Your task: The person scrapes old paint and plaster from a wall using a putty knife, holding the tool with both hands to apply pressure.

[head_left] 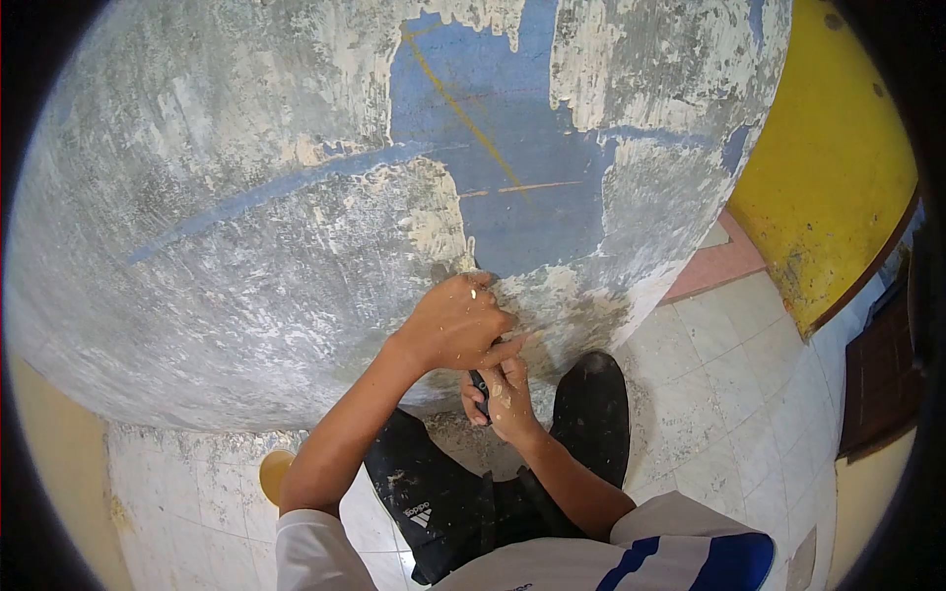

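A large rounded wall surface (266,286) with patchy grey and cream coating fills the upper view, with a bare blue patch (542,222) in it. At the patch's lower edge, my left hand (455,320) rests against the surface, fingers curled in; anything inside them is hidden. Just below it, my right hand (505,399) is closed around a small black-handled tool (480,386), whose working end is out of sight behind my left hand. Pale flakes cling to both hands.
My knees in black trousers (434,483) are close beneath the hands. Debris is scattered on the white tiled floor (705,364). A yellow round container (277,475) stands at lower left. On the right are a yellow panel (823,158) and a dark brown wooden object (880,369).
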Demonstrator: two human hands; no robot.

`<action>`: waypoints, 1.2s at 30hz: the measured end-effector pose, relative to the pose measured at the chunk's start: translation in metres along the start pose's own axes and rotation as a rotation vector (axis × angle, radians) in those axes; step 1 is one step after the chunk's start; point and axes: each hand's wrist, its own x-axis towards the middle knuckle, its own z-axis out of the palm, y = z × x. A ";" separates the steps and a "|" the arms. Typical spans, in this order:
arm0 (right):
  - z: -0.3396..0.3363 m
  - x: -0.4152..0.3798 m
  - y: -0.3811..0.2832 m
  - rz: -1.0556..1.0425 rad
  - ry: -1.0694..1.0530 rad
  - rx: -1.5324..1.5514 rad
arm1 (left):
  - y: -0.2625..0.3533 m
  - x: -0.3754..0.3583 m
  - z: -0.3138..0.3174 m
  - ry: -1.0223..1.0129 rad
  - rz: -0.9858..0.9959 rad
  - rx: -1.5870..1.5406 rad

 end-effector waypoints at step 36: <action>0.017 0.009 -0.021 0.016 -0.002 0.045 | -0.005 0.011 -0.031 0.025 0.027 -0.043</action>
